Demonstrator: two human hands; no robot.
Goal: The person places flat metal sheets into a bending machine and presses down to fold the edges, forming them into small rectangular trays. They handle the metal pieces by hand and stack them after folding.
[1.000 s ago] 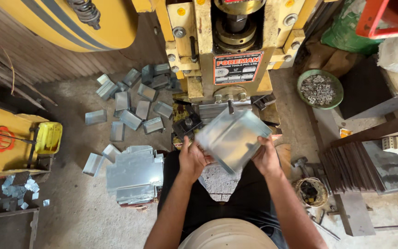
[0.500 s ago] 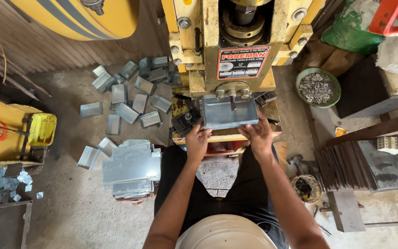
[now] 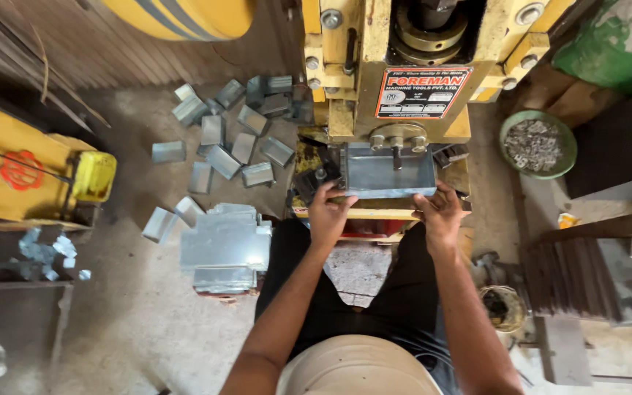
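Note:
A grey bent sheet-metal piece [image 3: 389,175] lies flat on the bed of a yellow press machine [image 3: 404,66], under its punch. My left hand [image 3: 328,208] grips the piece's near left corner. My right hand [image 3: 440,212] holds its near right edge. Both arms reach forward over my black-trousered legs.
A stack of flat metal sheets [image 3: 224,245] rests on the floor to my left. Several bent metal boxes [image 3: 228,128] lie scattered beyond it. A green bowl of small metal bits [image 3: 537,144] stands to the right. A yellow machine part [image 3: 45,175] sits at far left.
Both hands carried the metal piece from in front of my chest forward onto the press bed, turning it flat under the punch.

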